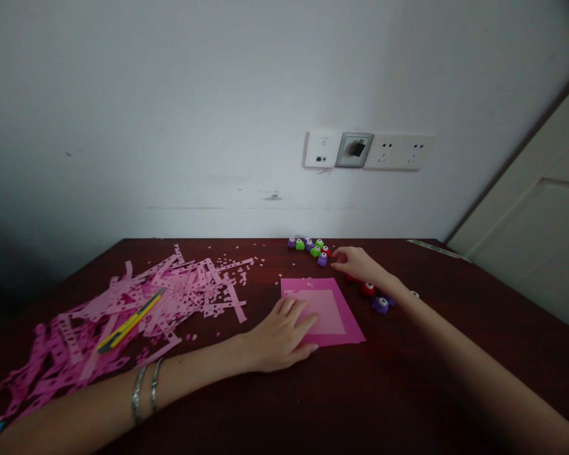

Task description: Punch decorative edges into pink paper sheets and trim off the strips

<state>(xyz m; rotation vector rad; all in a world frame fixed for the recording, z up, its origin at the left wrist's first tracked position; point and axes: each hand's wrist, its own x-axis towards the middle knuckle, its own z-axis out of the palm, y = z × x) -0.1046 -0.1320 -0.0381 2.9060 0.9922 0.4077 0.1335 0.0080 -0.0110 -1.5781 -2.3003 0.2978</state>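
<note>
Head cam: L hand (277, 335), fingers spread, may drag pink sheets (329, 309) askew. R hand (358, 263), tips apart nr table's (265, 404) back edge, may bump purple punch (322, 260).

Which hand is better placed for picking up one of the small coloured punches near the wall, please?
Probably the right: the right hand is already near the red punch and the purple punch, while the left hand rests on the pink sheets.
</note>
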